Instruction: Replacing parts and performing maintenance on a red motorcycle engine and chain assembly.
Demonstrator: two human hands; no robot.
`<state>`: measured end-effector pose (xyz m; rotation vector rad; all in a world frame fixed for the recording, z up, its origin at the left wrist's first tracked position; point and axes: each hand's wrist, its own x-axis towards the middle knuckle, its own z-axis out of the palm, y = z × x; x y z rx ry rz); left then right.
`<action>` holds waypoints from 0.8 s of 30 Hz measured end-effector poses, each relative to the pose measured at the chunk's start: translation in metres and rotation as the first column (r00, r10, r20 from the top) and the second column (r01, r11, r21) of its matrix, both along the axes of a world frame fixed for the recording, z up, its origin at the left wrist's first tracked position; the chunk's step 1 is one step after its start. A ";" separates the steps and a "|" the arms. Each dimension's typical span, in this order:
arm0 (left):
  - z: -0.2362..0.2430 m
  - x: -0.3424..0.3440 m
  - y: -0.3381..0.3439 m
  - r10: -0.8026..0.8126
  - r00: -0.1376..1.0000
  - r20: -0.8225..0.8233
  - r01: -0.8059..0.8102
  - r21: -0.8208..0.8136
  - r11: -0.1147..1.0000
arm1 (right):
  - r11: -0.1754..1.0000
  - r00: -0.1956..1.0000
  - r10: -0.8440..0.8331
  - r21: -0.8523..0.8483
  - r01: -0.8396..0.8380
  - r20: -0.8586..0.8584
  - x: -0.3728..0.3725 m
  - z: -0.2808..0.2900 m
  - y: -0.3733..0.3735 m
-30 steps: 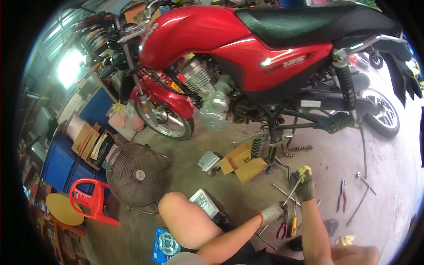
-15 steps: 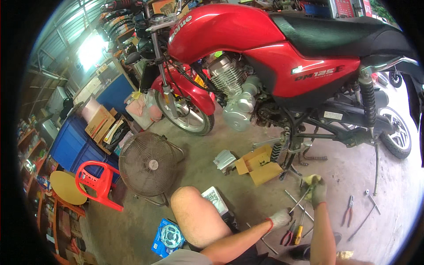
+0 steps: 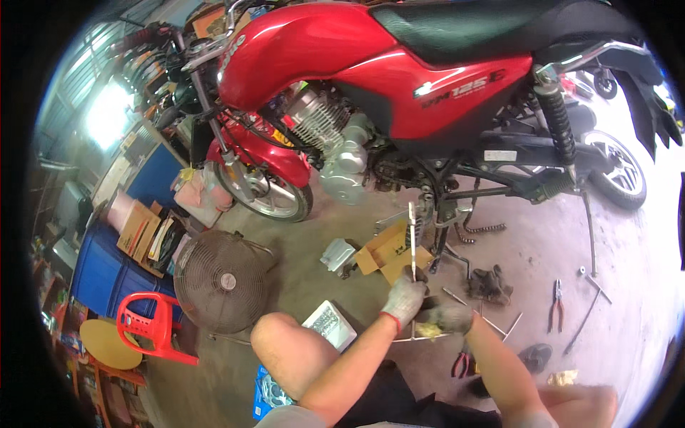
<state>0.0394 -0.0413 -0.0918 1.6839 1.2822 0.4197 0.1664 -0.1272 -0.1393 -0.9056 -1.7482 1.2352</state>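
Note:
My left hand, in a pale work glove with a red cuff, is closed around a long slim metal rod tool. The tool stands nearly upright, its tip pointing at the motorcycle's lower frame. Close beside it, my right hand, in a dirty glove, is closed on a crumpled yellowish cloth. Its fingers are partly blurred. Red-handled pliers lie by my right forearm. A dark lumpy thing that I cannot identify rests on the floor beyond my right hand.
A red motorcycle stands ahead. Beneath its engine are an open cardboard box and a chain. More pliers and a T-shaped wrench lie right. A floor fan, red plastic chair and white tray are left.
The view has shifted right. My left hand has raised the rod tool from a slant to nearly upright. My right hand has drawn back toward me with the cloth, uncovering the dark lumpy thing.

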 end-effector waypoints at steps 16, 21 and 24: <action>0.046 -0.131 0.047 0.426 0.709 0.561 -0.433 -0.131 0.892 | 0.775 0.777 -0.532 -0.563 0.286 -0.338 -0.057 0.047 0.071; -0.015 -0.151 0.016 -0.149 0.952 -0.268 0.261 0.454 0.852 | 0.781 0.728 -0.530 -0.585 0.218 -0.435 -0.059 0.050 0.102; -0.029 -0.145 0.000 -0.104 0.513 -0.852 0.825 0.456 0.334 | 0.792 0.745 -0.520 -0.563 0.237 -0.417 -0.061 0.046 0.117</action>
